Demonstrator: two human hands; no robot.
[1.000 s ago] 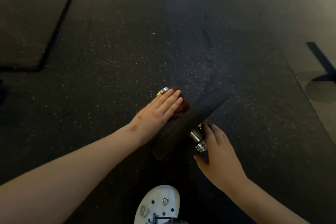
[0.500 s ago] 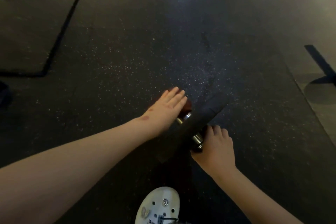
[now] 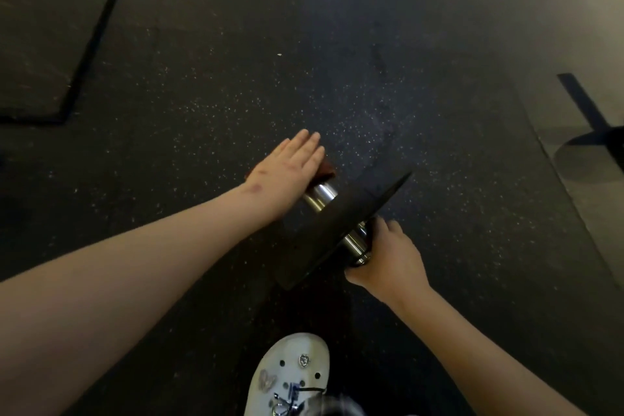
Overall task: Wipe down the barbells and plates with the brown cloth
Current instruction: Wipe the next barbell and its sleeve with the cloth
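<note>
Barbell (image 3: pixel 319 196): shiny steel barbell with a thick round sleeve; it lies low over the floor and runs from lower right to upper left, through the plate.
Plate (image 3: pixel 334 230): flat black round plate, sitting on the barbell, tilted and seen almost edge-on; steel shows on both sides of it.
Cloth (image 3: pixel 327 169): small brown cloth on the far end of the sleeve, under the left hand; only one corner shows past the fingers.
Left hand (image 3: pixel 290 167): the left hand lies flat on the cloth and presses it on the sleeve end; its fingers (image 3: pixel 309 145) are straight and pressed together, pointing away from the person.
Right hand (image 3: pixel 388 253): the right hand grips the barbell on the near side of the plate, just beside the steel collar; its fingers (image 3: pixel 388 228) are curled round the bar.
Shoe (image 3: pixel 290 371): white clog with holes and small charms, at the bottom edge, near the plate but apart from it.
Floor (image 3: pixel 202 94): black rubber floor with pale speckles; at the right it meets a lighter grey surface with a dark blue mark.
</note>
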